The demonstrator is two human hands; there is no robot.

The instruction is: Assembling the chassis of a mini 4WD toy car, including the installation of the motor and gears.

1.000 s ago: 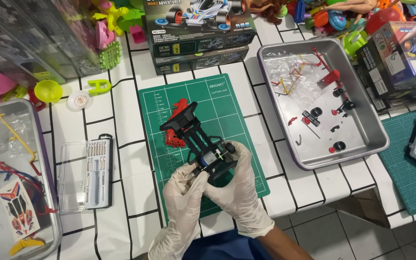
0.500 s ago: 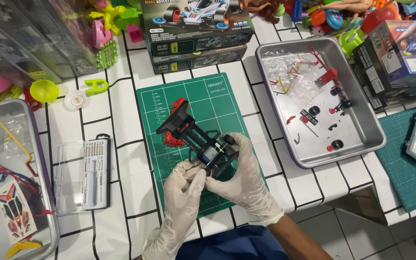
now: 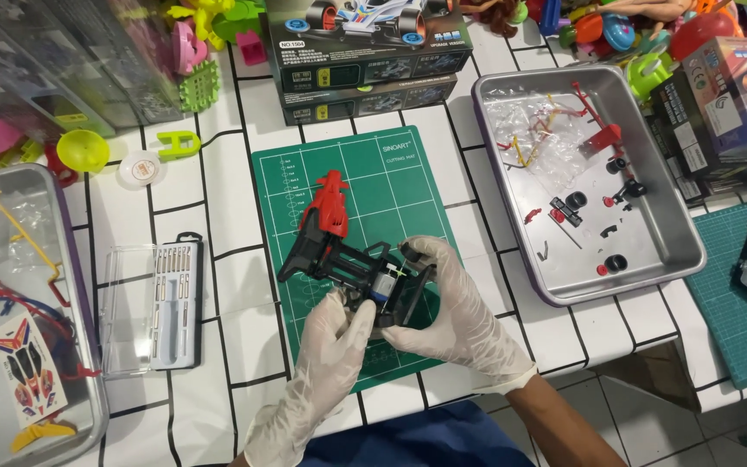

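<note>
Over the green cutting mat (image 3: 365, 199), both gloved hands, left hand (image 3: 332, 346) and right hand (image 3: 453, 307), grasp the black toy car chassis (image 3: 352, 264) by its motor end, apparently fitting that end, which calls for steady pressing.

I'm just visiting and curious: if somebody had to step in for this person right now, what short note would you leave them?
Left hand: gloved, gripping the near end of the black toy car chassis from below.
Right hand: gloved, wrapped around the same end, by the small motor.
Chassis: held just above the green cutting mat, with a red part at its far end.
Done: motor sits in the chassis; no wheels fitted.
Left: wheels and small red and black pieces lie loose in the metal tray on the right. The screwdriver set lies in its clear case to the left.
</note>
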